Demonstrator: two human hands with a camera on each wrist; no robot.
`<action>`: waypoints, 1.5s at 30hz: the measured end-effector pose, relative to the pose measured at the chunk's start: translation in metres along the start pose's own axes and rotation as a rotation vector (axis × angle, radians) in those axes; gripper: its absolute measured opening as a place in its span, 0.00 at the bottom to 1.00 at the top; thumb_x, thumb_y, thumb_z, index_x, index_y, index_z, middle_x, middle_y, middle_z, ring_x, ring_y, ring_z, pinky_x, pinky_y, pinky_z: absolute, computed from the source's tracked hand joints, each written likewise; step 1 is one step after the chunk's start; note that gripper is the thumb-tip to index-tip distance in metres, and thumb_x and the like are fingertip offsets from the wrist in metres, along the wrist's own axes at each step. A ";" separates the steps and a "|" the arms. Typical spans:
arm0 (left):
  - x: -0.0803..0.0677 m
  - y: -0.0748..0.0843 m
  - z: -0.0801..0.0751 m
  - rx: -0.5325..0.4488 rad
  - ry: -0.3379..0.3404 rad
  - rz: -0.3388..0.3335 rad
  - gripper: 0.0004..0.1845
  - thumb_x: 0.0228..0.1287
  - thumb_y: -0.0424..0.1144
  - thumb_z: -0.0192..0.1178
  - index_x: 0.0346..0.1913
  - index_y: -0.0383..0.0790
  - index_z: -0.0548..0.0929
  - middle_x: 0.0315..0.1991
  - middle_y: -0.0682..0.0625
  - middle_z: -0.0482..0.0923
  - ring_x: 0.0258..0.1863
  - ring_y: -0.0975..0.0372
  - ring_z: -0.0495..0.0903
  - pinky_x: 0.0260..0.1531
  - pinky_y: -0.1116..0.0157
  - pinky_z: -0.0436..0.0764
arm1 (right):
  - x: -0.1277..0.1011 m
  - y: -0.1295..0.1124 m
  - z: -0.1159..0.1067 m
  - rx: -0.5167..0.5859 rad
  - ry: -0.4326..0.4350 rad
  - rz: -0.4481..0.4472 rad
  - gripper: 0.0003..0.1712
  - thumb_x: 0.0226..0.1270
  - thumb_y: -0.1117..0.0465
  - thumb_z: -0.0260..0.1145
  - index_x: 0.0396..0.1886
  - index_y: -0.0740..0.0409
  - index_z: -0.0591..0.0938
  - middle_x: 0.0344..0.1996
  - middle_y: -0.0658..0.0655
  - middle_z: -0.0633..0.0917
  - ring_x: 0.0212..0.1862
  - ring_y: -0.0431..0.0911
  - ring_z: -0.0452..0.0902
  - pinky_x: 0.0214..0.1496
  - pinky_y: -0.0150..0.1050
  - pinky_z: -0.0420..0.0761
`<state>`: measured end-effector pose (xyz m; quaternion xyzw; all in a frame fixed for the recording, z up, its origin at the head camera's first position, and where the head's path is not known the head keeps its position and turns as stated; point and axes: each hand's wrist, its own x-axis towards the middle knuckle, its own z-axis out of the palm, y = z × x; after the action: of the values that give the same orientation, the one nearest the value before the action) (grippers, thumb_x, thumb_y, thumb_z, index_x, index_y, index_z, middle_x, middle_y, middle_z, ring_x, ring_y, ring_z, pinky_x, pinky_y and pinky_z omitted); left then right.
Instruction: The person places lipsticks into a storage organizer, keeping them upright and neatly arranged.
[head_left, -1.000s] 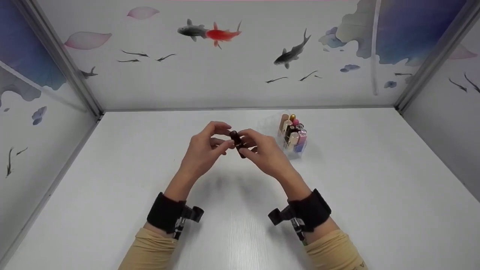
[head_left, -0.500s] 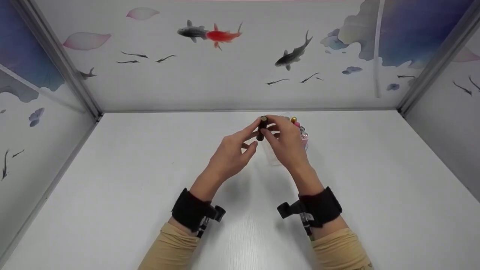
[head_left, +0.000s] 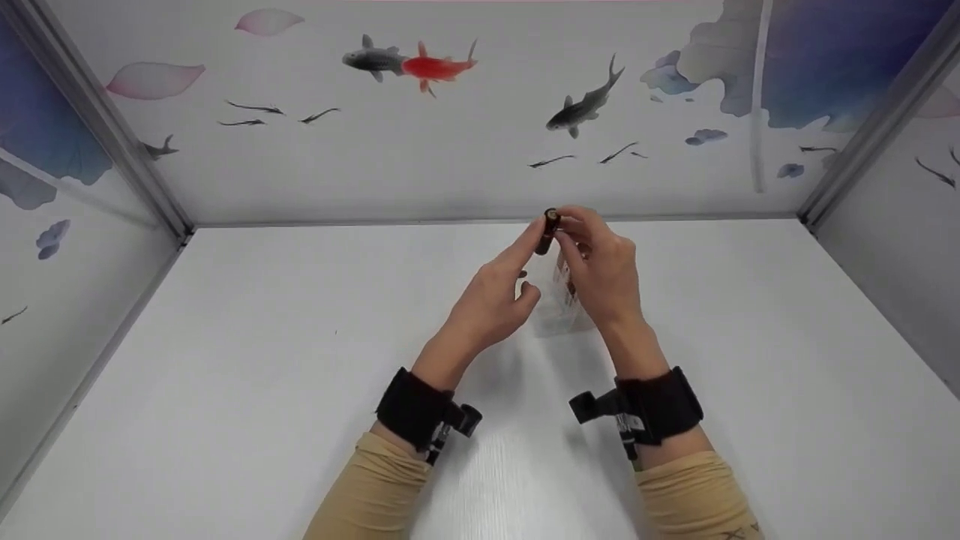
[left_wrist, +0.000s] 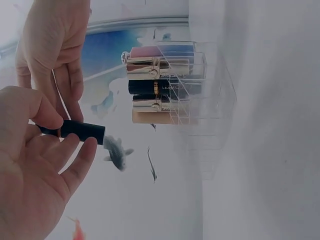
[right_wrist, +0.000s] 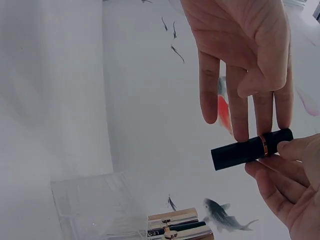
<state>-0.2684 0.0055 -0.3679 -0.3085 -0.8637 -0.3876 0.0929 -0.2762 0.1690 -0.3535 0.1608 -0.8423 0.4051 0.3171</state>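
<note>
I see my right hand (head_left: 604,270) pinching a black lipstick (head_left: 548,231) in its fingers, above the clear organizer (head_left: 559,315) on the worktop (head_left: 225,360). Left hand (head_left: 491,300) fingers straight, touching it. Light, rigid, slick (probably); grip mid-barrel.

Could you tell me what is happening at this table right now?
A person holds a black lipstick tube up above a clear organizer that has several lipsticks standing in it. The right hand pinches the tube at one end, while the left hand touches it with straight fingertips. The organizer stands on the white table.
</note>
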 end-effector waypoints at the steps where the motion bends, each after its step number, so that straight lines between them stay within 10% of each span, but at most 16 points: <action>1: 0.003 0.000 0.001 -0.004 0.001 -0.005 0.42 0.67 0.25 0.51 0.81 0.45 0.49 0.80 0.49 0.54 0.76 0.59 0.63 0.64 0.65 0.78 | 0.001 0.002 -0.001 -0.002 -0.003 -0.004 0.15 0.71 0.68 0.63 0.55 0.61 0.81 0.48 0.62 0.89 0.47 0.51 0.89 0.43 0.45 0.88; 15: 0.037 -0.014 0.029 -0.063 0.018 -0.054 0.43 0.65 0.21 0.50 0.81 0.45 0.49 0.81 0.47 0.51 0.75 0.58 0.64 0.63 0.64 0.78 | 0.012 0.030 -0.004 -0.118 -0.083 -0.024 0.20 0.77 0.70 0.52 0.63 0.67 0.78 0.58 0.65 0.79 0.55 0.54 0.83 0.55 0.47 0.84; 45: 0.046 -0.034 0.052 -0.049 -0.163 -0.182 0.50 0.64 0.26 0.53 0.81 0.47 0.36 0.83 0.53 0.42 0.81 0.62 0.49 0.78 0.63 0.57 | 0.011 0.050 0.004 -0.207 -0.342 0.073 0.25 0.75 0.71 0.52 0.69 0.71 0.70 0.67 0.68 0.74 0.70 0.59 0.71 0.71 0.50 0.73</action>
<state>-0.3213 0.0470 -0.4064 -0.2613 -0.8830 -0.3892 -0.0209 -0.3128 0.1967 -0.3772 0.1632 -0.9262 0.2945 0.1694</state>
